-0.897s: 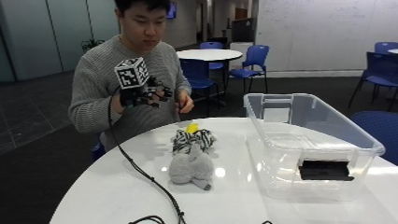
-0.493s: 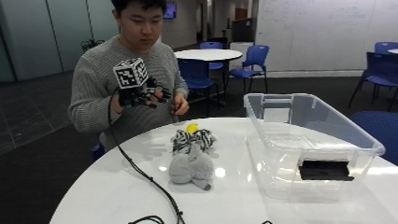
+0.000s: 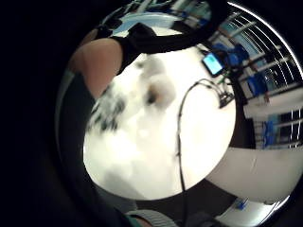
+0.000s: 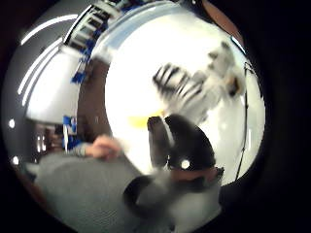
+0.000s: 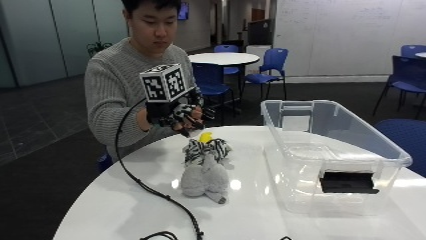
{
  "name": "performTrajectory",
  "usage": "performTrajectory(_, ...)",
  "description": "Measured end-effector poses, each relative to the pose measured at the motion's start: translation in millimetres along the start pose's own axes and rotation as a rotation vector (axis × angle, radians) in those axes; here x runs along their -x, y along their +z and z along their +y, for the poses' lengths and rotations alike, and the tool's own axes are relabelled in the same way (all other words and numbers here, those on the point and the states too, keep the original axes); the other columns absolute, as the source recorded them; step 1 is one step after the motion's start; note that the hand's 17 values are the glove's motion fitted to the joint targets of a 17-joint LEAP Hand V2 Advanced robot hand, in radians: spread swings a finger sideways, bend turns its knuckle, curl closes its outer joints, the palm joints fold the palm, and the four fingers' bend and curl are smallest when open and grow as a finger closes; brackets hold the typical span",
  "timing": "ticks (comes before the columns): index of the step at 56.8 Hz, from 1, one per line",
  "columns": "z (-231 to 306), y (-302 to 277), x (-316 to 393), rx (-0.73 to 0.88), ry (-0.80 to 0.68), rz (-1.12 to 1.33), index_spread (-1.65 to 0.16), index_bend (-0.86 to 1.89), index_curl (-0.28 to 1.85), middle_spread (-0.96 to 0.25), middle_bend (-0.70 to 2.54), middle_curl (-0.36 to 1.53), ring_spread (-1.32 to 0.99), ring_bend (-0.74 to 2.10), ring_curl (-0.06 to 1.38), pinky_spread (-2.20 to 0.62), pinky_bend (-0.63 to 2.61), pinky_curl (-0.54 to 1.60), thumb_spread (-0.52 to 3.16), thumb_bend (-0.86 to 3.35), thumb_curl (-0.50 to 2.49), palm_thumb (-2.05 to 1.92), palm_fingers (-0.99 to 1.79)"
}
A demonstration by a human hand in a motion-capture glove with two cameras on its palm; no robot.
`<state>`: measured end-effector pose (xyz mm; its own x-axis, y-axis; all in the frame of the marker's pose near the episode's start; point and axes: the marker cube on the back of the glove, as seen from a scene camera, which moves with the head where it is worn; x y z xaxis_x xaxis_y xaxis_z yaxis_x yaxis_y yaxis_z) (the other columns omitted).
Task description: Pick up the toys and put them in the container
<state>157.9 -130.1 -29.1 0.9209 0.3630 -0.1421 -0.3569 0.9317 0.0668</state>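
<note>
The black-gloved right hand (image 5: 178, 114) hung above the toys, fingers loosely curled, holding nothing. Just below, a soft zebra-striped toy (image 5: 206, 149) with a yellow bit lay against a fluffy grey plush toy (image 5: 203, 178) on the white round tabletop (image 5: 120, 210), stretching lengthwise toward the person. The clear plastic container (image 5: 333, 150) stood beside them.

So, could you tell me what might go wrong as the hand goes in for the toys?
The zebra, yellow toy and grey plush lie bunched together, so the gloved hand, still above them holding nothing, may lift one and drag or drop another. A cable runs across the table beside the pile and could snag. The container has a tall wall to clear.
</note>
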Motion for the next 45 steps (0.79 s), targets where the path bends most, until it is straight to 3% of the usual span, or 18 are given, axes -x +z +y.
performTrajectory(13,-66.9,9.8,-44.7,0.08,0.104,0.012,-0.36,0.15,0.26,-0.19,0.18,0.28,-0.19,0.5,0.23,0.02,0.91,0.35,1.43,0.02,0.21,0.07,0.0)
performTrajectory(27,-76.2,108.3,-57.7,0.235,0.142,0.028,-0.35,0.1,0.24,-0.2,0.17,0.29,-0.23,0.68,0.28,0.0,1.08,0.39,1.42,0.03,0.27,0.17,0.06)
performTrajectory(36,-74.7,139.9,-53.2,0.126,0.148,0.141,-0.38,0.08,0.15,-0.23,0.25,0.32,-0.33,1.05,0.37,-0.2,1.23,0.39,1.45,0.11,0.33,0.34,0.46)
performTrajectory(45,-79.1,138.7,-56.2,0.123,0.157,0.136,-0.4,0.12,0.15,-0.25,0.33,0.37,-0.37,1.1,0.4,-0.31,1.21,0.39,1.47,0.16,0.39,0.47,0.62)
